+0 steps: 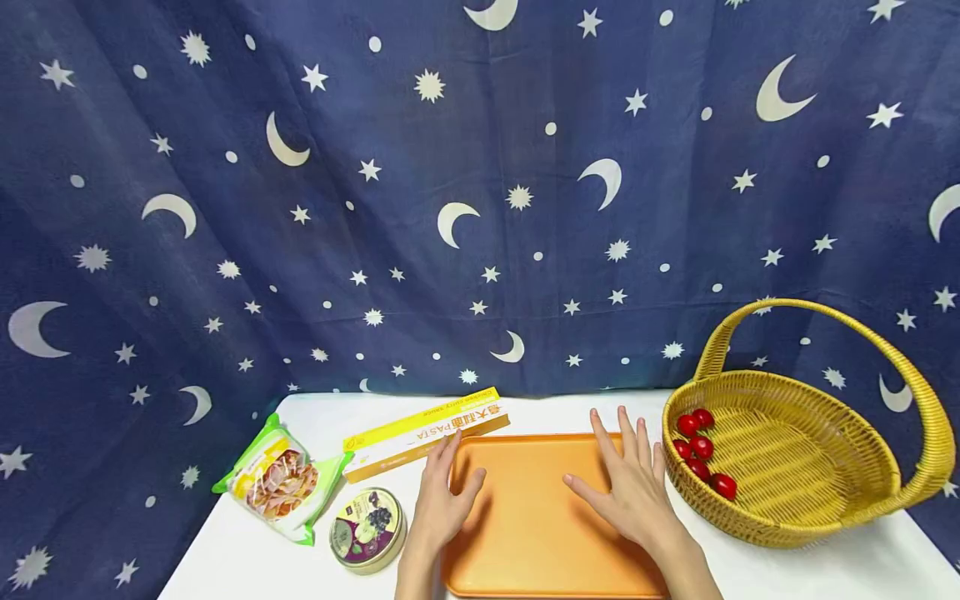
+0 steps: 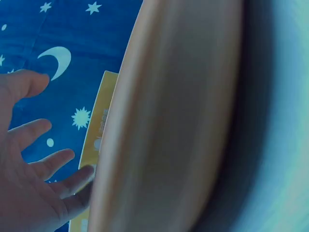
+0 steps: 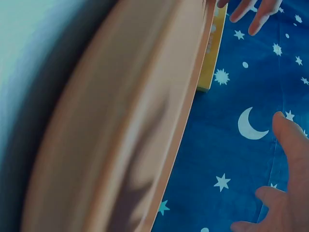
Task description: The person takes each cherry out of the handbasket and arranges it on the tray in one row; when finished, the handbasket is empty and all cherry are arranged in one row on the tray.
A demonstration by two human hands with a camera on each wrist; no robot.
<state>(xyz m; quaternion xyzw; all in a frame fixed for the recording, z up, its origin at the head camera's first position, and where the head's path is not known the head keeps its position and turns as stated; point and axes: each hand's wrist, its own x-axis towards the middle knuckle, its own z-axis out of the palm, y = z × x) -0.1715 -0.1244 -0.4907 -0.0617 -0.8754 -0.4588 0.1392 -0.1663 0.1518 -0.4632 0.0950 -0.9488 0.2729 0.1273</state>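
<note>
Orange tray [image 1: 536, 517]: brightly lit, soft shadows on it; blurred in both wrist views
Curtain [image 1: 487, 308] behind tray: crisp

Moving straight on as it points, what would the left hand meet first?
Probably the pasta box, right ahead of the left hand in the head view; hand height is unclear, so it might pass above.

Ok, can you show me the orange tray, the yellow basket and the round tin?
Orange tray [image 1: 532, 517], head view: its bare middle.
Yellow basket [image 1: 795, 450], head view: bare woven bottom.
Round tin [image 1: 366, 526], head view: its printed top.
</note>
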